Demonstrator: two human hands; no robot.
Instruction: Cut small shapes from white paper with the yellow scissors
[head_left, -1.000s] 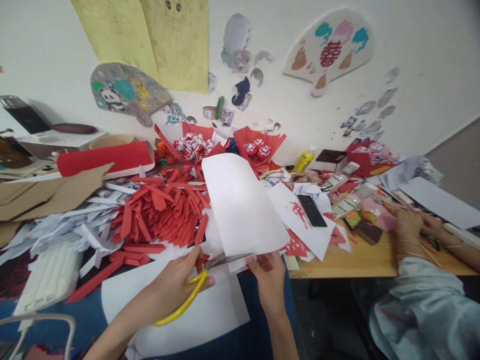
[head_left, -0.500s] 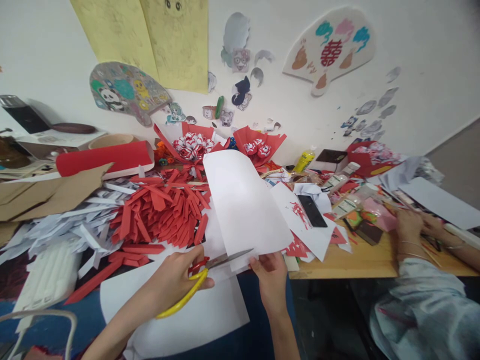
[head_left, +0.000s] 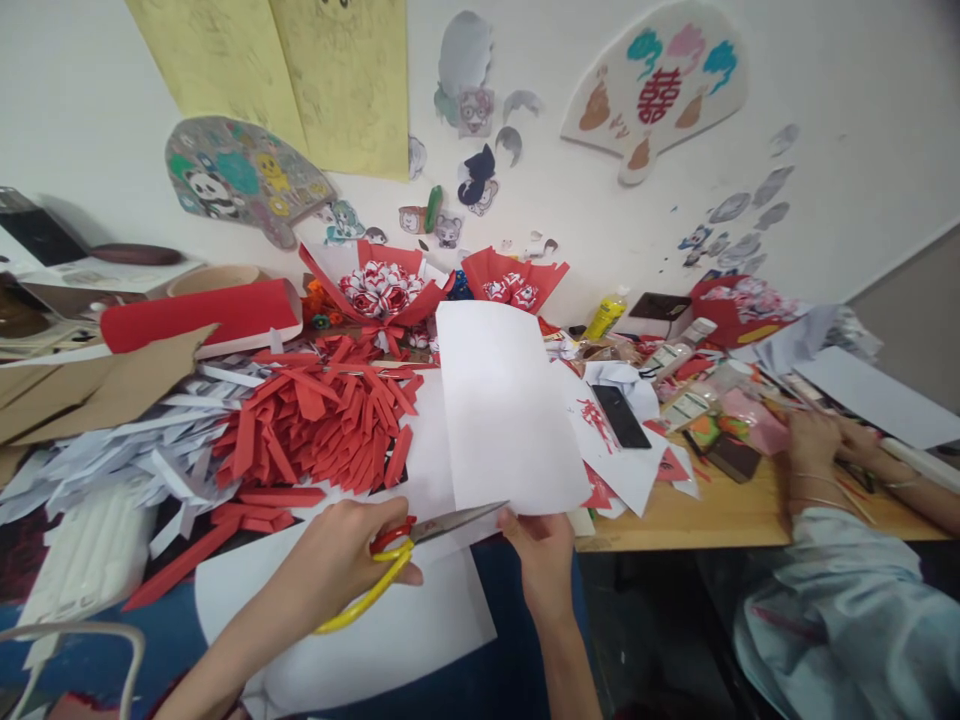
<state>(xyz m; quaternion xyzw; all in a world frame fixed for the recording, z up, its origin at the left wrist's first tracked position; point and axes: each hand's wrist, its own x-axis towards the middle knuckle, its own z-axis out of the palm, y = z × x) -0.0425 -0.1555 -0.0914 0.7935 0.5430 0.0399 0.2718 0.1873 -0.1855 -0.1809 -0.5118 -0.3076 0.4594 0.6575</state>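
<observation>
Scissors step: cutting looks to be the work in hand, with the scissors (head_left: 455, 521) laid along the near edge of the curved white paper sheet (head_left: 510, 410).
Next snip: it seems to call for a steady, taut edge and for blades turned clear of the right thumb, since the tip points straight at it.
Left hand: the left hand (head_left: 349, 548) has its fingers curled around the red and yellow handles; whether the blades are fully together, I cannot tell.
Right hand: the right hand (head_left: 541, 552) pinches the sheet's near edge between thumb and fingers, just beside the blade tip.
White sheet: it rises from the right hand and bows away toward the wall, ahead of both hands; the scissors lie across its near edge from the left.
Lower paper: another white sheet (head_left: 420, 625) lies below the scissors, over a blue surface (head_left: 529, 640).
Red strips: a heap of folded red paper strips (head_left: 322, 425) sits beyond the left hand, well apart from the blades.
</observation>
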